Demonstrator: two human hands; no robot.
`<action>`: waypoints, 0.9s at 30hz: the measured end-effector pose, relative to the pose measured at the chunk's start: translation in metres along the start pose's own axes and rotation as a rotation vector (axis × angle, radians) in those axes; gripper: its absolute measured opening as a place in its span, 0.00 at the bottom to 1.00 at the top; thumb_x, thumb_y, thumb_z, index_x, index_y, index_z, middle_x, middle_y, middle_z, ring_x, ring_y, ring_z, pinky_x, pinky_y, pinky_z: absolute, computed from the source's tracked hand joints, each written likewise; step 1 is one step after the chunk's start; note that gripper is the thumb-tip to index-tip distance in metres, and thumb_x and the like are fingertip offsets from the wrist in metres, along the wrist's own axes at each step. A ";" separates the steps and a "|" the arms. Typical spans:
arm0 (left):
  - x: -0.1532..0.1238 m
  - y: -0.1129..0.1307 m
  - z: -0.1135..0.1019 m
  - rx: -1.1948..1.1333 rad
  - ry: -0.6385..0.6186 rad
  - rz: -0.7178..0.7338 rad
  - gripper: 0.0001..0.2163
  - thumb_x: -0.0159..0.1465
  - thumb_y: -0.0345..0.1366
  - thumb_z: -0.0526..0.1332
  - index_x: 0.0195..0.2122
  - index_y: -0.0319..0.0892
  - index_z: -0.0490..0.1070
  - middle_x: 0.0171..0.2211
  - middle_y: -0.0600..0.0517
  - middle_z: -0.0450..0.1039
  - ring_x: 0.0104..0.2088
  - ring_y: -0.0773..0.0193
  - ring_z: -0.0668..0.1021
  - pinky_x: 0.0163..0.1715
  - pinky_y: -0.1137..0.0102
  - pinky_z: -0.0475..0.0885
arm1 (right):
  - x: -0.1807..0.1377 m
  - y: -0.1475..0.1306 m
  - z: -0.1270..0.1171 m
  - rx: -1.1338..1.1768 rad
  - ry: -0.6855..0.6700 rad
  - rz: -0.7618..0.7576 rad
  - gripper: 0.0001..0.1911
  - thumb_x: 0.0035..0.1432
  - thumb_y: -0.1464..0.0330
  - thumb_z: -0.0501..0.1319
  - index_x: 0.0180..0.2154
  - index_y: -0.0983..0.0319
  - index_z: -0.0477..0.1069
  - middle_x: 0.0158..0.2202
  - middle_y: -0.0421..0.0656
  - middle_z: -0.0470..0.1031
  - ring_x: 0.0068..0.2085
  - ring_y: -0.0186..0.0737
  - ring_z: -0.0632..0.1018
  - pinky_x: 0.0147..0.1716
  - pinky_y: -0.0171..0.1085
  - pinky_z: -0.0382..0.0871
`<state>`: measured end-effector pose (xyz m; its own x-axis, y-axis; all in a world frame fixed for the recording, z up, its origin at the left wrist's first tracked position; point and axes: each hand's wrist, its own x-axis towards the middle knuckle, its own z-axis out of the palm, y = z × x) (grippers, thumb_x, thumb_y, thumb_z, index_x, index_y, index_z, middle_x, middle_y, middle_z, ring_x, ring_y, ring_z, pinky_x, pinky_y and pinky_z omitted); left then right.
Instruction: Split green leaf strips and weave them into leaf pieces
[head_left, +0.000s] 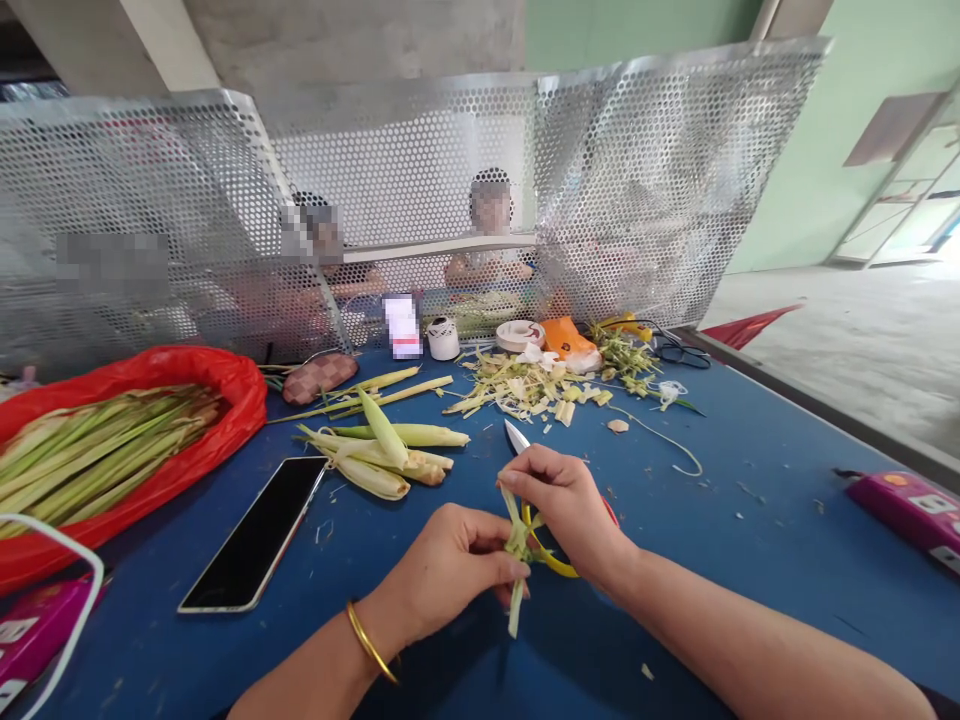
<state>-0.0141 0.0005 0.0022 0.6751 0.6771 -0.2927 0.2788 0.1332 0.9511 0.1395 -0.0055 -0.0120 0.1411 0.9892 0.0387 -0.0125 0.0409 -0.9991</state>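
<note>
My left hand [465, 560], with a gold bangle on the wrist, pinches a small knotted piece of pale green leaf strips [517, 542] between thumb and fingers. One strip end hangs below it. My right hand [570, 505] pinches the upper end of a strip with thumb and forefinger. Beneath the right hand are scissors [556, 566] with yellow and red handles, their blades pointing away and partly hidden by the hand. Left of the hands lies a bunch of pale green, leaf-wrapped stalks [375, 460] on the blue table [720, 540].
A black-screened phone [255, 535] lies left, beside a red bag [251, 385] of long leaves. Leaf scraps [510, 385], a tape roll [519, 335], a white container [442, 340] and an orange packet [568, 340] stand at the back. Behind a perforated metal screen [637, 180] sit other people.
</note>
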 end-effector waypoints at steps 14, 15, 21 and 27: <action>0.006 -0.001 -0.005 -0.400 0.529 0.142 0.06 0.52 0.35 0.67 0.29 0.38 0.77 0.24 0.54 0.74 0.26 0.69 0.74 0.30 0.76 0.69 | -0.014 0.005 0.001 -0.404 -0.235 -0.035 0.23 0.55 0.52 0.59 0.19 0.62 0.66 0.18 0.38 0.67 0.23 0.34 0.67 0.24 0.32 0.60; 0.006 -0.001 -0.004 -0.389 0.534 0.153 0.05 0.52 0.34 0.67 0.28 0.38 0.76 0.22 0.55 0.72 0.24 0.71 0.72 0.27 0.77 0.68 | -0.017 0.005 0.003 -0.416 -0.252 -0.038 0.23 0.57 0.53 0.58 0.20 0.62 0.66 0.19 0.38 0.67 0.24 0.34 0.68 0.24 0.32 0.60; 0.006 -0.005 -0.001 -0.379 0.557 0.143 0.06 0.52 0.34 0.66 0.30 0.39 0.77 0.22 0.55 0.72 0.23 0.71 0.70 0.25 0.77 0.63 | -0.018 0.001 0.001 -0.596 -0.309 -0.355 0.19 0.63 0.61 0.53 0.21 0.61 0.66 0.23 0.39 0.65 0.26 0.34 0.66 0.28 0.32 0.60; 0.006 -0.005 -0.007 -0.481 0.589 0.105 0.08 0.54 0.39 0.66 0.29 0.38 0.76 0.26 0.51 0.75 0.30 0.66 0.75 0.30 0.74 0.67 | -0.012 0.012 0.005 -0.177 -0.289 0.062 0.21 0.55 0.52 0.61 0.26 0.63 0.73 0.23 0.41 0.72 0.26 0.36 0.72 0.29 0.34 0.65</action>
<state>-0.0159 0.0093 -0.0034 0.1684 0.9595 -0.2260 -0.1850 0.2559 0.9488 0.1328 -0.0163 -0.0246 -0.1412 0.9890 -0.0443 0.1637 -0.0208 -0.9863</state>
